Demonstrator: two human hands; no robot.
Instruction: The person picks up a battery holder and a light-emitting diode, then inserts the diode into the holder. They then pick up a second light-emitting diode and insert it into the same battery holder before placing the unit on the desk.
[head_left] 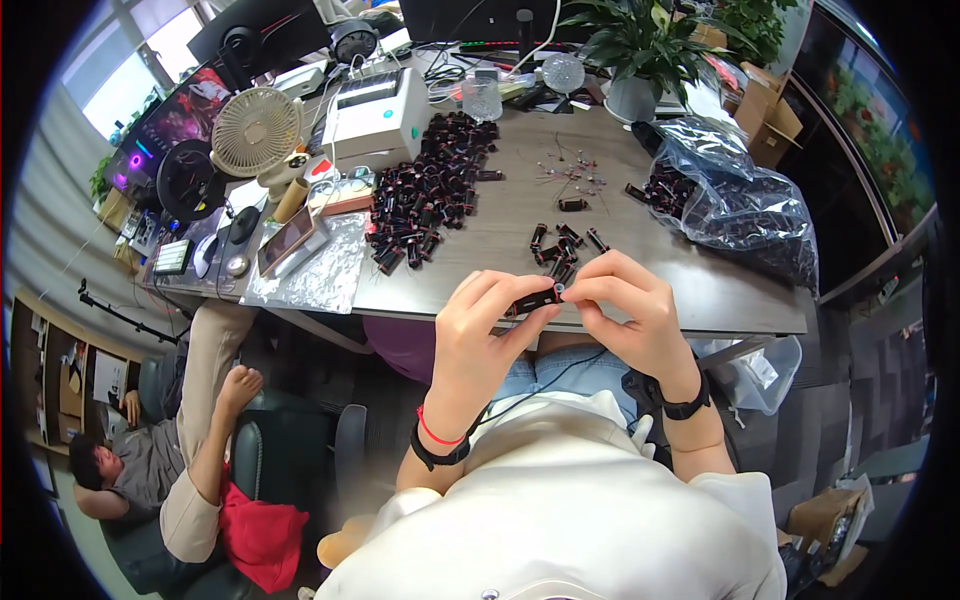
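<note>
Two hands, left hand (478,318) and right hand (628,305), pinch a small black cylindrical component (535,299) between their fingers above the grey tabletop (500,215).

small cylinder (535,298) black, dark red band, between both hands | left wrist (440,440) red cord + black band | right wrist (685,408) black band | shirt (580,500) cream | table (500,215) grey-brown | pile of cylinders (425,195) at 11 o'clock black/dark red | fan (256,132) beige | printer (375,115) white | foil sheet (310,275) silver | plastic bag (745,205) at 2 o'clock clear, dark contents | plant (630,35) green
</note>
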